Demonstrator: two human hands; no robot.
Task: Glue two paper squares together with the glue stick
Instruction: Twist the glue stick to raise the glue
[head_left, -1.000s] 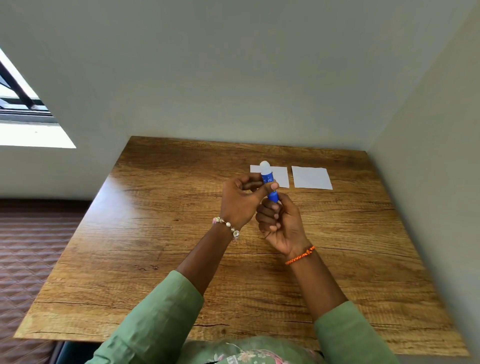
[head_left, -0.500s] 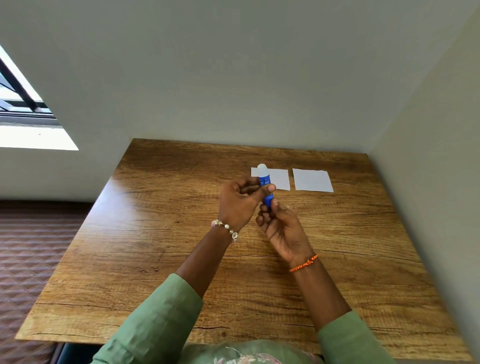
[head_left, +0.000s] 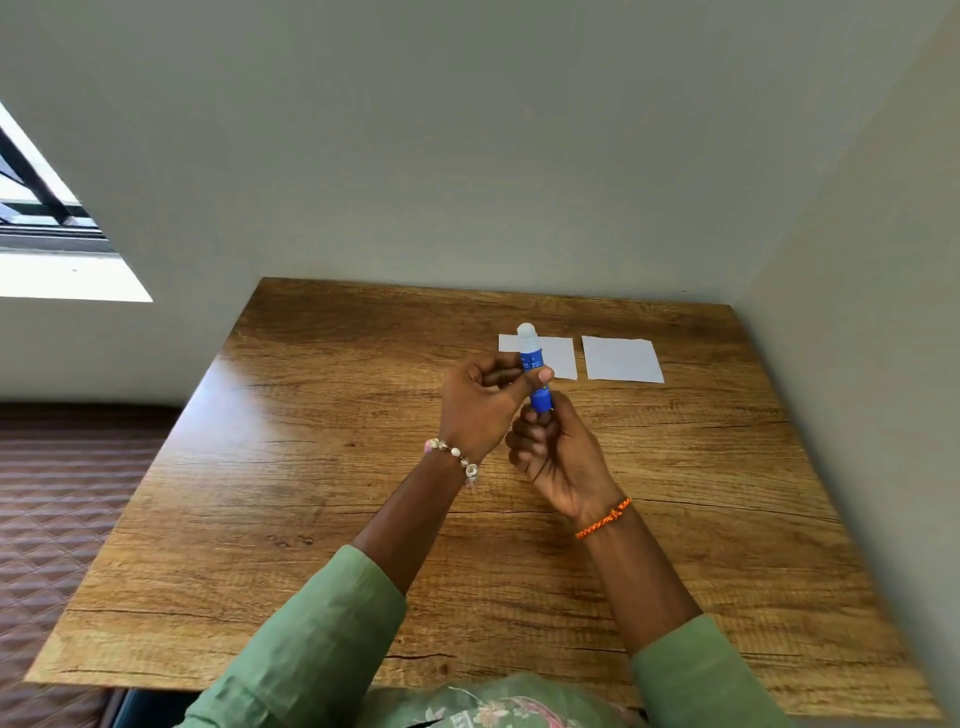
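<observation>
Head view: a blue cylindrical glue stick with a white tip (head_left: 535, 371) is held upright above the wooden desk (head_left: 322, 467), over its far-right part. The left hand (head_left: 480, 410) is closed around the upper barrel, thumb pressed across the blue label. The right hand (head_left: 558, 457) is closed around the lower end of the same stick, fingers curled on the base; the base itself is hidden by the fingers. The two hands are touching at the stick.

Two white paper squares are laid flat side by side near the desk's far edge, toward the far-right corner, with a narrow gap between them. The left white paper square (head_left: 558, 358) is partly covered by the raised glue stick and the left thumb. The right white paper square (head_left: 622, 359) is seen in full.

A beaded bracelet (head_left: 452, 454) is worn on the left wrist, an orange braided thread (head_left: 603, 518) on the right wrist. Green sleeves (head_left: 311, 654) are seen at the desk's near edge. Grey walls (head_left: 467, 156) meet the desk's far and right edges; a window (head_left: 41, 208) is seen at left. No containers are seen.
</observation>
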